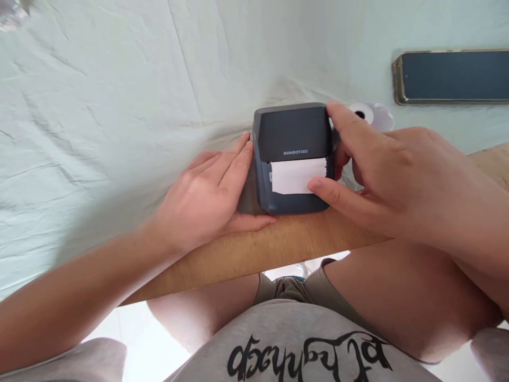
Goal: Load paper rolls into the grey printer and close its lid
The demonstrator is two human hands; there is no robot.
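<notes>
A dark label printer (294, 130) rests near the front edge of the table, its lid down. White label paper (292, 178) sticks out below the lid and lies over the printer's front. My left hand (214, 185) lies along the printer's left side, fingertips against it, thumb at the lower left corner. My right hand (369, 164) is at the right side, its index finger on the upper right corner and its thumb on the right part of the paper. The other right fingers are partly hidden beside the printer.
A white paper roll (363, 113) stands just behind my right hand, beside clear plastic. A phone (455, 77) lies at the back right. Pale cloth (131, 69) covers the table up to its bare wooden edge (238, 252).
</notes>
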